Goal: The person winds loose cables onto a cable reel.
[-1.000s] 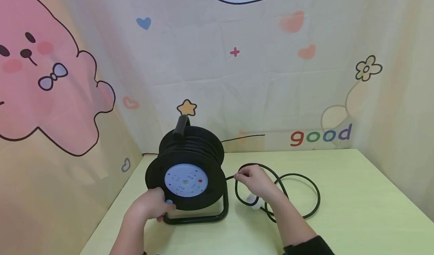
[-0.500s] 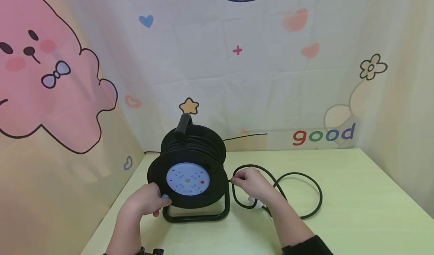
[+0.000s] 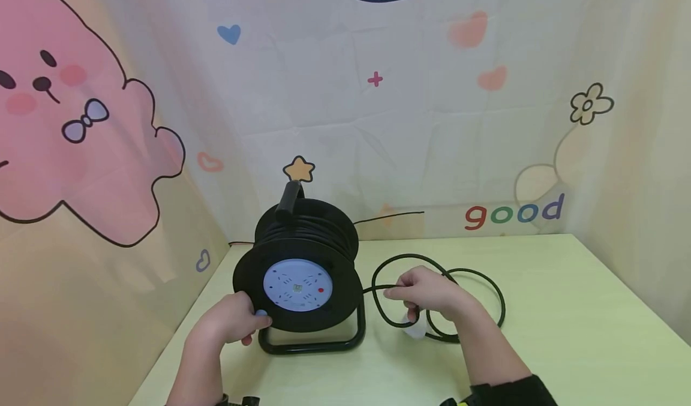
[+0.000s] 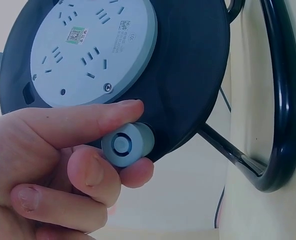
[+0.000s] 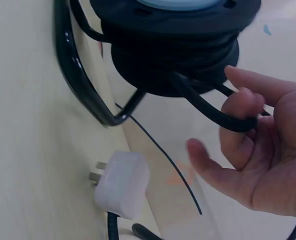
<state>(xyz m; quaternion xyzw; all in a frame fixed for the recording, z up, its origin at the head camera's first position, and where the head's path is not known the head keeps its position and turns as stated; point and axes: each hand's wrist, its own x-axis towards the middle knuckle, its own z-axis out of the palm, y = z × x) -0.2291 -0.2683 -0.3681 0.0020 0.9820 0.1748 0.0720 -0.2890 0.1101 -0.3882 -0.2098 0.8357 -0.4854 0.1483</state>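
Observation:
A black cable reel (image 3: 340, 274) with a light blue round socket panel (image 3: 298, 285) stands on a tubular frame (image 3: 313, 348). My left hand (image 3: 229, 316) is at the reel's lower left rim. In the left wrist view, its thumb and fingers pinch a grey-blue knob (image 4: 128, 145) on the rim. To the right of the reel, my right hand (image 3: 429, 292) holds the black cable (image 5: 208, 110), which comes off the drum and passes between its curled fingers. A white plug (image 5: 122, 185) with metal prongs lies below that hand, partly hidden by it in the head view.
Loops of loose cable (image 3: 499, 298) spread over the pale table (image 3: 567, 310) to the right. A black carrying handle (image 3: 290, 202) tops the reel. Behind hangs a printed curtain (image 3: 324, 94), with a wall covering (image 3: 81, 154) on the left.
My right hand first shifted slightly left towards the reel, then moved right along the cable; more cable now shows between hand and reel. The loops shifted a little. My left hand stays on the knob.

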